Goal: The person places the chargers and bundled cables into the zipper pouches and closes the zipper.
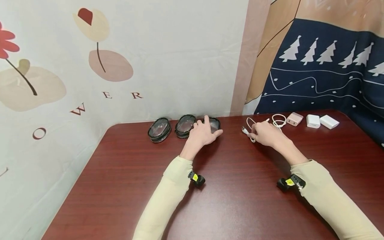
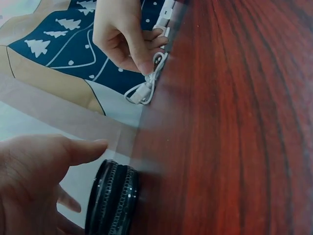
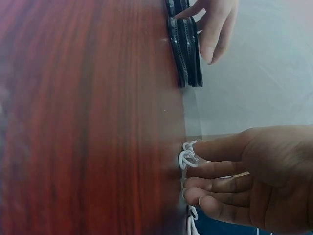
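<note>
Three round clear-topped zip cases with black edges stand along the back of the table: a left case (image 1: pixel 159 129), a middle case (image 1: pixel 185 124) and a right case (image 1: pixel 214 124). My left hand (image 1: pixel 201 132) is over the right case with its fingers spread, covering part of it and of the middle one. My right hand (image 1: pixel 266 133) is at a coiled white charging cable (image 1: pixel 250 136), and its thumb and forefinger pinch the bundle in the right wrist view. A second coiled white cable (image 1: pixel 279 120) lies just beyond that hand.
To the right of the cables are a pinkish two-port charger block (image 1: pixel 294 119), a white charger block (image 1: pixel 313 121) and another white block (image 1: pixel 329 122). Printed cloth hangs right behind the dark red wooden table (image 1: pixel 234 200).
</note>
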A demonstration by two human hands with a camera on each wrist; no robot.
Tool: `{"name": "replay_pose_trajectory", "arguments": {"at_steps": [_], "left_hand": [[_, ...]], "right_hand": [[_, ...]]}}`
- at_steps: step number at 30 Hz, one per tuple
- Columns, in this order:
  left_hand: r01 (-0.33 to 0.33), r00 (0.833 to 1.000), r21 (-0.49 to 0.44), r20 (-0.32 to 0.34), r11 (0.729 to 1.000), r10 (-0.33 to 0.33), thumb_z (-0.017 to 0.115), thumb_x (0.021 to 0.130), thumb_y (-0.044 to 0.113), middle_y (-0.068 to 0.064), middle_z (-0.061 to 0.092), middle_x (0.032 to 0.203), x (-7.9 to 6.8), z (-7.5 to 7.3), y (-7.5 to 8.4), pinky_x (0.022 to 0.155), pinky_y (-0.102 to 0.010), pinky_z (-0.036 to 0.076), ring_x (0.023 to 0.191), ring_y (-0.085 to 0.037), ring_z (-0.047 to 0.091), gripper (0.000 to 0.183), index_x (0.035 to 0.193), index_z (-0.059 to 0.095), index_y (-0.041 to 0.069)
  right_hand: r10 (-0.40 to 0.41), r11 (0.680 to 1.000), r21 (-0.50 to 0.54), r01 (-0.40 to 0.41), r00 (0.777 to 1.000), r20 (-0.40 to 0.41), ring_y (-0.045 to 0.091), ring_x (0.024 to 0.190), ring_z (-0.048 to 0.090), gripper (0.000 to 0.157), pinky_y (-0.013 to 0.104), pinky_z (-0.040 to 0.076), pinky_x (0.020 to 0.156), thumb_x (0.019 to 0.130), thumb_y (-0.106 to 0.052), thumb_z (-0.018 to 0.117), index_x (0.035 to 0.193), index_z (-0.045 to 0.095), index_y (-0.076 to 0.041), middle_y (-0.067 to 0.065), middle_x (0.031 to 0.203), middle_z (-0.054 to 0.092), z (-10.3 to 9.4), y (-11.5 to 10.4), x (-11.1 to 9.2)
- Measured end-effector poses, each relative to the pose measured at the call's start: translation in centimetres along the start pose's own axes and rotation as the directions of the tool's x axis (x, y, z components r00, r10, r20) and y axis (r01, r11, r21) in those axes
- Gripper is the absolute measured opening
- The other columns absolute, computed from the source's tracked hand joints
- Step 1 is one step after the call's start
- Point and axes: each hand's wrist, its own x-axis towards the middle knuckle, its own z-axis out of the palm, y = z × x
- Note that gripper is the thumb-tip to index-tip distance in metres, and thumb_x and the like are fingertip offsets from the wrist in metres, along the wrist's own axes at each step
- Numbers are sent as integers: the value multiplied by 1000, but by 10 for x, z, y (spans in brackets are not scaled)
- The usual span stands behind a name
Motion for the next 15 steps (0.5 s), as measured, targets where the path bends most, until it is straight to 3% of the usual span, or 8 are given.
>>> {"name": "replay_pose_trajectory", "arguments": {"at_steps": [6, 10, 15], "left_hand": [[41, 998, 13, -56, 999, -40, 52, 95, 68, -28, 40, 148, 7, 6, 3, 109, -47, 40, 139, -42, 37, 101, 156, 18, -5], [69, 991, 35, -120, 997, -65, 53, 92, 71, -26, 49, 138, 10, 9, 4, 102, -44, 45, 130, -40, 45, 103, 148, 30, -12], [91, 987, 73, -141, 993, -80, 56, 89, 74, -23, 53, 132, 12, 11, 5, 97, -41, 47, 123, -37, 49, 103, 143, 39, -12]], "right_hand": [[-17, 1000, 6, 17, 1000, -6, 21, 64, 56, 19, 42, 48, 60, 92, -13, 73, 74, 67, -10, -1, 66, 58, 1, 0, -1], [-17, 1000, 2, 17, 1000, -2, 21, 64, 57, 18, 42, 49, 60, 91, -12, 73, 74, 68, -10, 1, 68, 60, 1, -1, 0], [-7, 1000, -1, 7, 1000, 30, 21, 64, 56, 16, 41, 49, 60, 91, -11, 71, 75, 69, -8, 2, 68, 60, -2, -3, 0]]}}
